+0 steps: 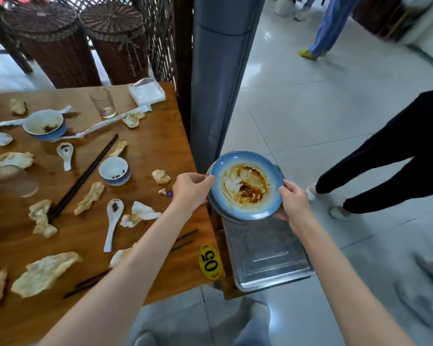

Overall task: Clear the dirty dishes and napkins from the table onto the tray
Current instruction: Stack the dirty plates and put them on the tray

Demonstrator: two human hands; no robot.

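Note:
A stack of blue plates [245,187], the top one smeared with brown sauce, hangs over the far end of a metal tray [268,255]. My left hand [190,188] grips the stack's left rim and my right hand [294,202] grips its right rim. The tray sits beside the wooden table [160,146], past its right edge. On the table lie two dirty blue bowls [45,124] [114,171], white spoons [113,221], black chopsticks [85,176], glasses [103,103] and several crumpled napkins [45,273].
A grey pillar [218,78] rises just behind the plates. A person in dark trousers [390,161] stands to the right of the tray. A yellow "05" tag [210,262] marks the table's corner. Wicker stools [115,41] stand behind the table.

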